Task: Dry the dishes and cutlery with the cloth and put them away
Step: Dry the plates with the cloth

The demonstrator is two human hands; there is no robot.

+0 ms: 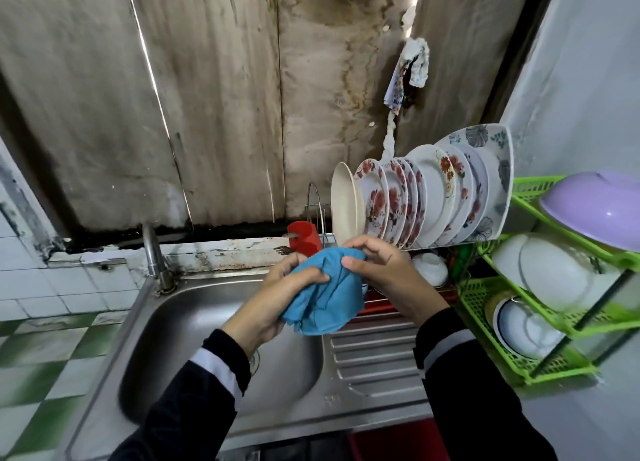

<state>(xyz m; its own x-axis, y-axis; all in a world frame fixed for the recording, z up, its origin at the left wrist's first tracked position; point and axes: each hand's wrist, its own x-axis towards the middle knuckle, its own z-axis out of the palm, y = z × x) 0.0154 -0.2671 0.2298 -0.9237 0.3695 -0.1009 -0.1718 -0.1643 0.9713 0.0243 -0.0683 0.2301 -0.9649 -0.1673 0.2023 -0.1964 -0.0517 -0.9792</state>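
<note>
A steel sink (194,322) is taken as the landmark. To the right of the sink a green plastic rack (540,374) is placed, and white bowls (554,273) are kept on its shelves. Behind the sink's right part, a row of plates (433,197) is stood on edge. A purple bowl (595,211) is laid on the top shelf of the rack, far right of the sink. Above the sink's right edge a blue cloth (329,298) is held bunched up. It is gripped from the left by the curled left hand (277,298), and its top is pinched by the right hand (388,270). Whether anything is wrapped inside cannot be told. A tap (154,252) is fixed at the sink's back left corner. A red cup (304,240) is seen behind the sink.
</note>
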